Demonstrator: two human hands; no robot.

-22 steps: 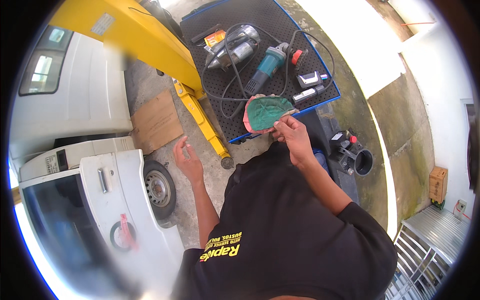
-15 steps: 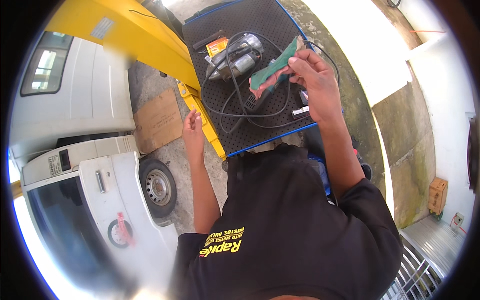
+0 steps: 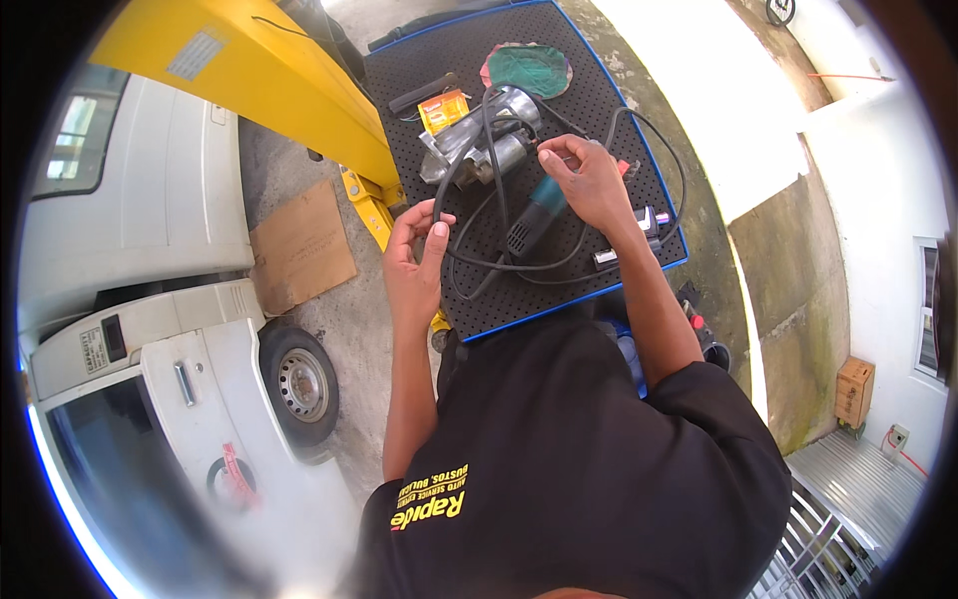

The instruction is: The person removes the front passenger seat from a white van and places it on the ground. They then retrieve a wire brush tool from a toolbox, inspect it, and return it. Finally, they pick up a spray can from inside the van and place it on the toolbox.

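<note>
My left hand is at the left edge of the black perforated tabletop, its thumb and fingers closed round a loop of black power cord. Over the tabletop's middle, my right hand is in a pinch beside the cord. What lies between its fingertips is hidden. Beneath the right hand lies a teal and black angle grinder, its front end covered by the hand. A bare-metal power tool rests left of it, partly under the cord. A green and pink cloth lies flat at the far side.
An orange packet and a dark bar-shaped piece lie at the far left of the tabletop. Small items sit near its right edge. A yellow lift post and a white vehicle stand to the left, with cardboard on the floor.
My right hand has let go of the cloth, which now lies on the tabletop, and has come down nearer the grinder. My left hand has moved up and right and taken hold of the cord.
</note>
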